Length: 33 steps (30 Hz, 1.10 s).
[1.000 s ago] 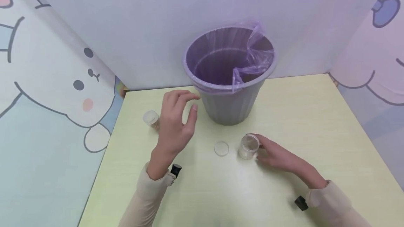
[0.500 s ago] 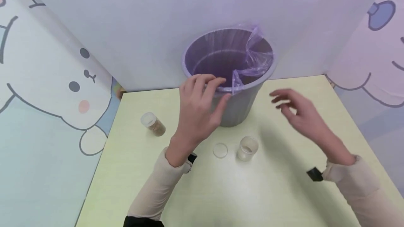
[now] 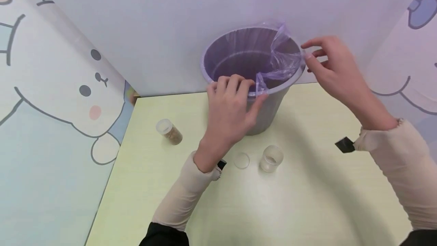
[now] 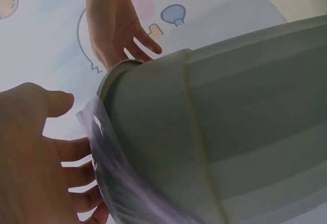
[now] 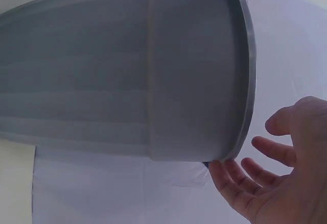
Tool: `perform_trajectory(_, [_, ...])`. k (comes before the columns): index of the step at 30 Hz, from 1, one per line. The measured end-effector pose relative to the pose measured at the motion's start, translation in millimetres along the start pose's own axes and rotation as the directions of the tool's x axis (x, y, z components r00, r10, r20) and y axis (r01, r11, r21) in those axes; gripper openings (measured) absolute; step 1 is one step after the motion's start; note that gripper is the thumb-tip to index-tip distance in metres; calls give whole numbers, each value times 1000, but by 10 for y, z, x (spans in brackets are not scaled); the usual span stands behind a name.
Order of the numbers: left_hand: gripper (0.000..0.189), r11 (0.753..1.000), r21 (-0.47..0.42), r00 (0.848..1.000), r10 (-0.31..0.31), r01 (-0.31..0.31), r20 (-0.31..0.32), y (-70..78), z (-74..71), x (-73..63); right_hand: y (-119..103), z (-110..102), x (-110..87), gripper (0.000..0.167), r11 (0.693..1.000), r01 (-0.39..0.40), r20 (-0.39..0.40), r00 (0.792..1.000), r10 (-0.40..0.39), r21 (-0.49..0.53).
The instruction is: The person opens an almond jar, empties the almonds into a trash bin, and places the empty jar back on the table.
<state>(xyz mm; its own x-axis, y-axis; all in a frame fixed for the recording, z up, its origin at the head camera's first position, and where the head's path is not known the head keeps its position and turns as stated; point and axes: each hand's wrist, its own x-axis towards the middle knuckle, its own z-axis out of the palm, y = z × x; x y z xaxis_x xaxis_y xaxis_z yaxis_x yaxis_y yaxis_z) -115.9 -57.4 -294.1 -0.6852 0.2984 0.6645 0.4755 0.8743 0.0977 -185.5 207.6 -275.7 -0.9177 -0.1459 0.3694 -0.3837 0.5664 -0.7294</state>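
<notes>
A grey trash can (image 3: 277, 100) stands near the wall, its purple plastic bag (image 3: 285, 65) sagging inward along the right side and folded over part of the near rim. My left hand (image 3: 226, 111) is at the near rim, fingers loosely bent over the edge against the bag. In the left wrist view the left thumb (image 4: 61, 103) stands apart from the bag. My right hand (image 3: 336, 69) is beside the right rim with relaxed, spread fingers. The right wrist view shows its fingertips (image 5: 218, 173) right at the rim, the thumb (image 5: 280, 122) well off it.
In front of the can are a clear topless jar (image 3: 272, 159) and a round clear lid (image 3: 241, 161) lying flat. At left, a white-capped jar (image 3: 169, 132) holds brownish contents. The pale yellow table (image 3: 273, 212) meets a wall (image 3: 164, 29) behind the can.
My right hand has left the clear jar, which stays on the table, and risen to the can's right rim. My left hand has moved right from near the capped jar to the front rim.
</notes>
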Motion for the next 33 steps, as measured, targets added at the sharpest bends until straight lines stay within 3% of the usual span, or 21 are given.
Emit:
perform_trajectory(7, [27,999,-23,999,36,-36,-14,63,49,21,-66,21,297,39,959,74,130,991,-40,-274])
perform_trajectory(13, [19,991,-101,993,82,-91,-89,91,62,17,-103,-30,407,32,915,97,235,972,-3,-391])
perform_trajectory(17, [20,981,-127,978,126,-148,-165,113,65,7,-99,-64,388,28,916,62,192,981,16,-397])
perform_trajectory(21, [19,970,-128,960,176,-206,-217,129,60,-3,-53,-104,327,32,931,-12,79,996,44,-366])
perform_trajectory(25, [19,958,-110,942,232,-265,-243,133,51,-18,29,-144,261,33,942,-91,-3,995,95,-322])
perform_trajectory(33, [28,941,-5,916,327,-337,-230,145,87,-88,198,-156,99,31,941,-191,-5,980,197,-278])
